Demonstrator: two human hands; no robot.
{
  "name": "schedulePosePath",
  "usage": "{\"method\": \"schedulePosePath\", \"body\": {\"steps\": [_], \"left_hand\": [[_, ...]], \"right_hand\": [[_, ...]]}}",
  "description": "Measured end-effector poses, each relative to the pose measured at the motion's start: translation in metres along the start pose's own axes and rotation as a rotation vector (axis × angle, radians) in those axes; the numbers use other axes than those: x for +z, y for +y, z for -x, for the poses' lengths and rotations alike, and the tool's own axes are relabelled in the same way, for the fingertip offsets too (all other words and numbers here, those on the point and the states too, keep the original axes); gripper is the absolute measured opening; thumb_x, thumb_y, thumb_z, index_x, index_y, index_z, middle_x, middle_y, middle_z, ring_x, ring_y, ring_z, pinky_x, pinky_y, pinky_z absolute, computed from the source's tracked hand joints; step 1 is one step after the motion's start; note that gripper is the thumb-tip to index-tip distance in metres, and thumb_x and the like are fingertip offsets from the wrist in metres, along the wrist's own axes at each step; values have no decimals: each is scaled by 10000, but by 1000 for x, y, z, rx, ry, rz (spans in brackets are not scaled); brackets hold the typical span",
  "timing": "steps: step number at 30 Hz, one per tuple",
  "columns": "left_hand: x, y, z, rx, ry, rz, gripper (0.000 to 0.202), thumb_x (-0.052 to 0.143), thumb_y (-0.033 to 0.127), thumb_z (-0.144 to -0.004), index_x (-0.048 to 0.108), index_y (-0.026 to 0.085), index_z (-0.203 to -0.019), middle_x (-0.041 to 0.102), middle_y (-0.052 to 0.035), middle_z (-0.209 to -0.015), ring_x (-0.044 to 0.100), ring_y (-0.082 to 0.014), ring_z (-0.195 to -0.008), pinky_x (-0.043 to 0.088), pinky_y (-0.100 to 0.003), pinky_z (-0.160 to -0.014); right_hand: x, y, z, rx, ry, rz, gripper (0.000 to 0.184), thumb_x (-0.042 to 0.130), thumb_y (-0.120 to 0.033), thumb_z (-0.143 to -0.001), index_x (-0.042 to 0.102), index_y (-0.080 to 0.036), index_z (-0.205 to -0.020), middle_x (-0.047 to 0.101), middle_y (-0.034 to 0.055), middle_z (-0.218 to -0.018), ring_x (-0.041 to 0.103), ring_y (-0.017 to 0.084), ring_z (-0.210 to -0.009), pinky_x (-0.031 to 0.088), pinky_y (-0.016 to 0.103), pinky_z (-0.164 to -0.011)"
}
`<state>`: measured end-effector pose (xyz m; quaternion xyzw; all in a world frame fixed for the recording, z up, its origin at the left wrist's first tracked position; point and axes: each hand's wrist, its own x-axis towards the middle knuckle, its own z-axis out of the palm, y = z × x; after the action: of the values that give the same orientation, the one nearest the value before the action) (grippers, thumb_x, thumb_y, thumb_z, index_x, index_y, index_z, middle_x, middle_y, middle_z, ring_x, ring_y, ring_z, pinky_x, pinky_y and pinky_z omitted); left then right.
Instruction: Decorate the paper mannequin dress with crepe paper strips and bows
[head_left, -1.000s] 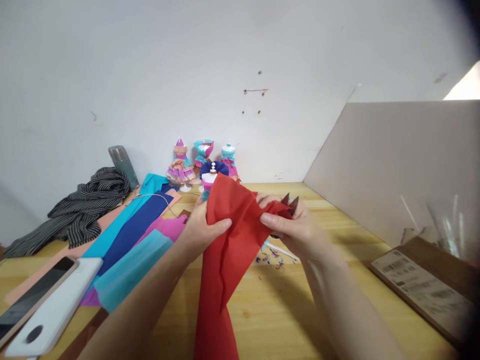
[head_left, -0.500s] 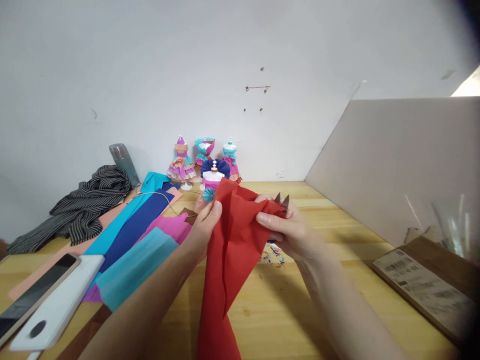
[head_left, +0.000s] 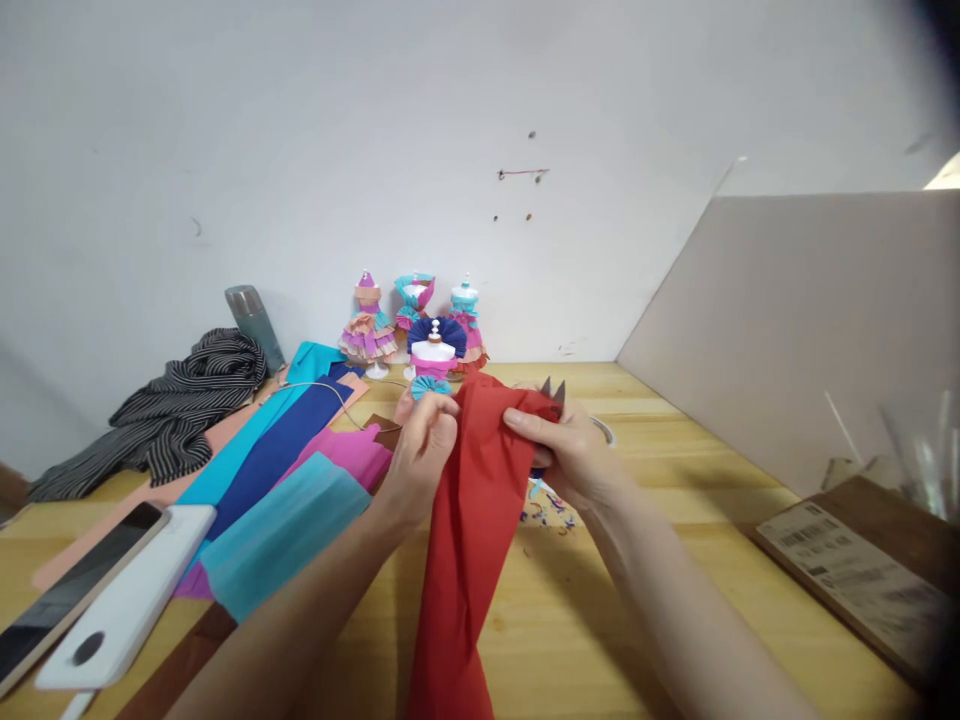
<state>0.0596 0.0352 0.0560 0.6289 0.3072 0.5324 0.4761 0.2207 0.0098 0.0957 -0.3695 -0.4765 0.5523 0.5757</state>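
A long piece of red crepe paper [head_left: 480, 500] hangs between my hands, its lower end running down past the bottom of the view. My left hand [head_left: 426, 455] is closed in a pinch at the paper's upper left edge. My right hand [head_left: 566, 445] grips the upper right part, thumb on the front. Two dark pointed blades of scissors [head_left: 553, 393] poke up from behind the right fingers; their handles are hidden. Just beyond the paper stands a small dress form [head_left: 433, 350] with a blue pleated fan, a pink band and a light-blue rosette.
Several dressed miniature forms [head_left: 367, 325] stand along the wall. Coloured crepe sheets [head_left: 289, 535], a striped cloth [head_left: 202, 390], a flask [head_left: 255, 325], a phone [head_left: 79, 590] and a white device [head_left: 127, 600] lie left. Paper scraps [head_left: 551, 510] dot the table; a cardboard box [head_left: 855, 570] sits right.
My left hand has curled its fingers into a tighter pinch at the paper's edge. The red paper's top has dropped and bunched narrower, uncovering more of the dress form.
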Motion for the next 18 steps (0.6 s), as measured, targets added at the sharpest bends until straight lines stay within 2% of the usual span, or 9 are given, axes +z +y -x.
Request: {"method": "schedulePosePath", "body": {"steps": [2,4,9,11,13,15,16,18], "left_hand": [[0,2,1,5,-83,-28,276,529,452,-866,572,179,-858,582,-19,-834,545,-149,-798,449,-268,-763],[2,3,0,-17,-140,18,235,592,405,-835,584,174,-879,593,-20,-865,550,-154,-825,449,-271,-782],[5,2,-4,-137,-174,255,248,689,349,-759,626,145,-886,646,-42,-873,587,-174,-838,469,-301,-807],[3,1,-7,-145,-168,297,266,712,350,-740,652,139,-890,668,-49,-887,598,-179,-856,467,-301,-820],[-2,0,-10,-146,-163,330,282,735,354,-721,669,141,-894,686,-53,-907,608,-176,-859,466,-293,-815],[-7,-2,-12,-163,-184,382,303,750,361,-709,674,148,-910,697,-58,-915,622,-171,-838,473,-289,-794],[-10,-2,-13,-180,-206,413,319,753,366,-709,672,151,-931,699,-62,-921,629,-170,-825,478,-289,-781],[-16,-1,-13,-214,-250,449,357,751,383,-711,666,156,-973,701,-71,-921,639,-169,-791,487,-287,-745]], "right_hand": [[3,3,-1,-18,9,18,406,802,-391,-586,453,-184,-607,301,-112,-417,177,24,-377,110,204,-387],[5,6,-1,-35,2,36,382,798,-392,-593,486,-181,-652,322,-108,-441,189,26,-382,114,206,-385],[-7,4,-1,-94,-35,194,354,765,-438,-634,588,-164,-771,347,-97,-462,216,39,-390,146,217,-388],[-16,-2,-2,-157,5,267,367,724,-474,-670,621,-161,-832,354,-91,-459,236,52,-393,162,227,-398],[-23,-9,-2,-235,103,382,358,679,-474,-711,647,-157,-875,399,-68,-470,290,72,-414,204,240,-416],[-28,-15,-4,-277,213,551,325,673,-426,-716,666,-161,-903,507,-25,-535,376,95,-459,276,252,-446],[-30,-16,-5,-270,229,625,307,680,-398,-706,671,-168,-909,572,0,-604,430,107,-496,322,257,-471],[-31,-17,-7,-221,162,678,264,693,-375,-682,670,-182,-861,647,30,-733,518,132,-582,400,265,-533]]}}
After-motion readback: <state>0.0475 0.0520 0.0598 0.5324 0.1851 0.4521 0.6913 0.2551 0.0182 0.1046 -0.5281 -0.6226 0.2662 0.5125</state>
